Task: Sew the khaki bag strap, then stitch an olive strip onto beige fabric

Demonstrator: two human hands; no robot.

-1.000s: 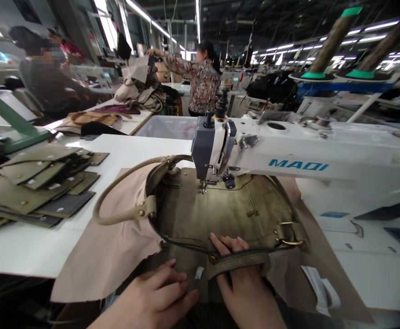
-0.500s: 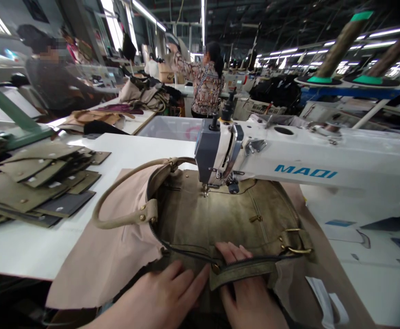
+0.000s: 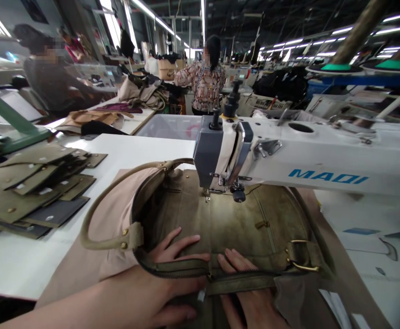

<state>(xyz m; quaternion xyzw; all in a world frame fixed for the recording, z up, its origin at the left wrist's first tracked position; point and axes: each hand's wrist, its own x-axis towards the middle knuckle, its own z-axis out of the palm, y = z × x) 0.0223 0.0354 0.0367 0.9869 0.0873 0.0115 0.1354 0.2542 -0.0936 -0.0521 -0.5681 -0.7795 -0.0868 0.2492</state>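
Under both hands (image 3: 172,292), olive bag (image 3: 227,224)

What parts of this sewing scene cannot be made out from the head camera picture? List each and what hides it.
- Right hand: wrist cut off by the bottom edge; the zipper strip crosses its fingers.
- Left hand: the palm's underside is hidden, so its grip is unclear.
- Needle of the sewing machine: too small to tell whether it touches the olive bag.
- Thread cones: tops cut off by the top edge.
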